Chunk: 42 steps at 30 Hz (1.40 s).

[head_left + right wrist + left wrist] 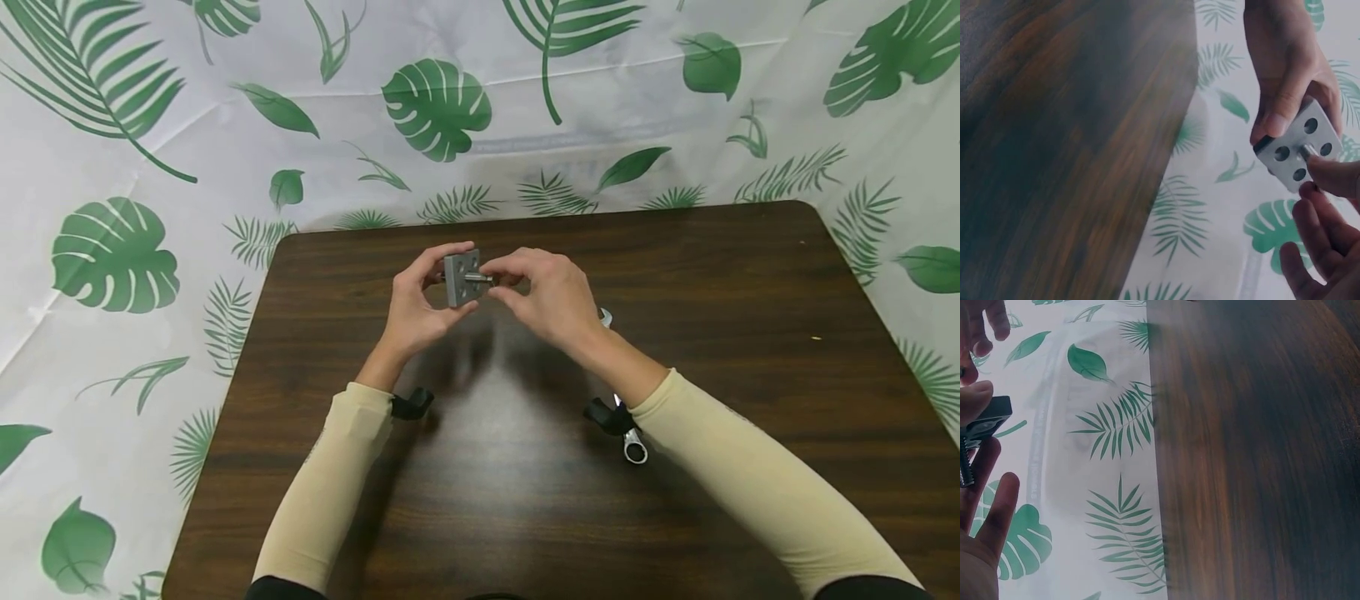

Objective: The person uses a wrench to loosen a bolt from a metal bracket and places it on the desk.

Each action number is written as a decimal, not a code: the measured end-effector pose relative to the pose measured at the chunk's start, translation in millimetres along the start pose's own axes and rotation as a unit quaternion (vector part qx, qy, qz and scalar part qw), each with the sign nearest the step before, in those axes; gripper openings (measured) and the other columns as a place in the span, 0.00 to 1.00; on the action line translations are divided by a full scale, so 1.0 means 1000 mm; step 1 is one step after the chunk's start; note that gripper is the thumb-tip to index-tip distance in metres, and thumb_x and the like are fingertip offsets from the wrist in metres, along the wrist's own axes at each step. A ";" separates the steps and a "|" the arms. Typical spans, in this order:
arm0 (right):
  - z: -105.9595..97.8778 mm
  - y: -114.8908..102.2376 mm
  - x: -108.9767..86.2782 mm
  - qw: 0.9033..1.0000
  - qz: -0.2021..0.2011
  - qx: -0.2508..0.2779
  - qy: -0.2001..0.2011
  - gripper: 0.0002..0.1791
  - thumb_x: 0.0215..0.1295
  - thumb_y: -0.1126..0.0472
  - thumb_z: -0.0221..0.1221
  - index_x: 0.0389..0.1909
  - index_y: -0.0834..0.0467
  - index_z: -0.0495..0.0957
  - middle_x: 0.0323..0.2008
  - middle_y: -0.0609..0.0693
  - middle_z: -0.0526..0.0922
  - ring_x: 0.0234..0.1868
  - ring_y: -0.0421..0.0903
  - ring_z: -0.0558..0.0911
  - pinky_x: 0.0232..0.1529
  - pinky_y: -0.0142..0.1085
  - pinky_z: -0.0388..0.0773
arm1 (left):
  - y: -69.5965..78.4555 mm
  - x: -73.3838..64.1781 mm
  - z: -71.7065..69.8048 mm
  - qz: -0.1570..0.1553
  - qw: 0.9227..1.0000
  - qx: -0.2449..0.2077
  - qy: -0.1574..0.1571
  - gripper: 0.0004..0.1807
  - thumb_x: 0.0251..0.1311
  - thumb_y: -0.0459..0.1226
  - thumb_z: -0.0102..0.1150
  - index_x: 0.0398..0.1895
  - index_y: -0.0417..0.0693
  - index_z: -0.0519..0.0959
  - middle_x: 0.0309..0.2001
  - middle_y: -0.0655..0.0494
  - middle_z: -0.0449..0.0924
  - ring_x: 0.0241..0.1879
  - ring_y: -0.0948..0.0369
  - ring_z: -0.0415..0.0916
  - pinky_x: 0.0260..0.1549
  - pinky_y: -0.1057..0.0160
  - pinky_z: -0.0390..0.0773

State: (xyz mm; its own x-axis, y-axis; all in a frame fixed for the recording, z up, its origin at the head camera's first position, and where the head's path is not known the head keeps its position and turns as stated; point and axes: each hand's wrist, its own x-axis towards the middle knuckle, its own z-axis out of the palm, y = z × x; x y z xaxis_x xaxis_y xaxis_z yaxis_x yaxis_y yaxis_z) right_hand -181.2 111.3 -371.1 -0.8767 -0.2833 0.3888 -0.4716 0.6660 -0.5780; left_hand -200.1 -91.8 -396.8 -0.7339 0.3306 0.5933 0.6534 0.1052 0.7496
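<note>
My left hand grips a square grey metal plate by its edges, thumb below and fingers above in the head view. Several round holes surround the plate's middle, as the right wrist view of the plate shows. A metal bolt stands out from the middle of the face towards my right hand, whose thumb and fingertips pinch its outer end. Those fingertips partly hide the end. On the other side, a threaded shank projects from the plate in the left wrist view.
A combination wrench lies on the dark wood table, partly covered by my right forearm. Behind the table hangs a white sheet with green leaf prints. A tiny yellowish scrap lies at the right.
</note>
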 end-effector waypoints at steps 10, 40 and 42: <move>0.001 -0.002 -0.001 0.998 0.063 -0.002 -0.015 0.21 0.66 0.41 0.59 0.50 0.49 0.85 0.31 0.42 0.86 0.30 0.39 0.81 0.31 0.41 0.72 | 0.001 0.000 0.001 -0.001 1.000 -0.002 0.001 0.37 0.37 0.15 0.71 0.58 0.30 0.73 0.53 0.36 0.78 0.42 0.47 0.80 0.38 0.43 0.76; -0.003 -0.005 0.001 0.994 0.100 -0.016 -0.042 0.23 0.70 0.37 0.53 0.44 0.49 0.87 0.26 0.41 0.83 0.27 0.40 0.77 0.29 0.41 0.70 | 0.000 0.000 0.000 0.006 1.000 0.008 0.007 0.37 0.38 0.16 0.72 0.58 0.31 0.73 0.53 0.37 0.78 0.39 0.48 0.80 0.37 0.48 0.76; -0.003 -0.005 0.002 0.992 0.111 -0.008 -0.054 0.22 0.69 0.38 0.54 0.44 0.49 0.87 0.27 0.41 0.84 0.28 0.40 0.78 0.30 0.41 0.71 | 0.000 0.000 0.000 0.008 1.000 0.007 0.005 0.37 0.39 0.16 0.72 0.59 0.31 0.73 0.52 0.37 0.79 0.40 0.48 0.80 0.38 0.47 0.76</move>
State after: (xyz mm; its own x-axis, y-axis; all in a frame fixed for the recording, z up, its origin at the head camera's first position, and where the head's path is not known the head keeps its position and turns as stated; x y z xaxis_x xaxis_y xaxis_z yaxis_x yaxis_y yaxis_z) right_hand -180.0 109.6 -364.8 -0.9645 -0.1998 0.1728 -0.2642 0.7314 -0.6286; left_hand -200.2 -91.4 -397.2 -0.7257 0.3231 0.6075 0.6670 0.1135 0.7364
